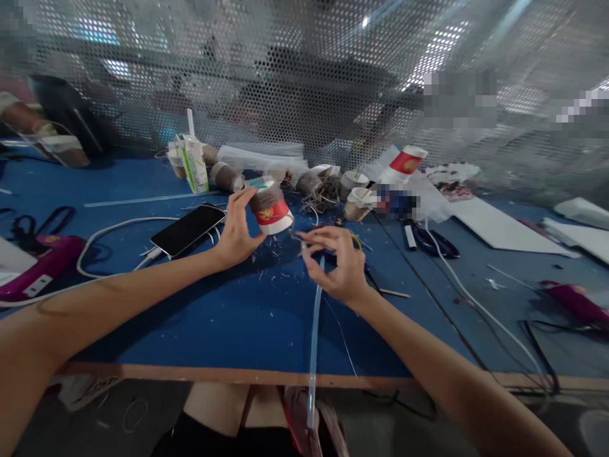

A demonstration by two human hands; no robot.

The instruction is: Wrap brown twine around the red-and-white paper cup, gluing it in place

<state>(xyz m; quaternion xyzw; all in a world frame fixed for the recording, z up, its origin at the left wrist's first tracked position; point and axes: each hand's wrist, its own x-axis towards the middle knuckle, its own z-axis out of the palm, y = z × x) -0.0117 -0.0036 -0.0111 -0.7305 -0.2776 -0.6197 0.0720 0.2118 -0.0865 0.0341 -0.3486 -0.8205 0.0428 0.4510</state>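
Note:
My left hand (236,230) grips a paper cup (272,212), its thumb near the white rim and its fingers round the far side. The cup is tilted, with grey-brown cord wound about one half and a red band with a gold emblem on the other. To its right, my right hand (337,259) is closed in a pinch on a thin grey-brown cord (294,230) that runs from the cup. A long translucent glue stick (314,343) lies below the right hand and sticks out past the table's front edge.
A phone (190,230) with a white cable lies left. Magenta glue guns (42,265) rest at both sides. Behind are cord-wrapped cups (227,177), a tangle of cord (328,195), a drink carton (191,164) and another red-and-white cup (407,164). A perforated metal screen (285,82) closes the back.

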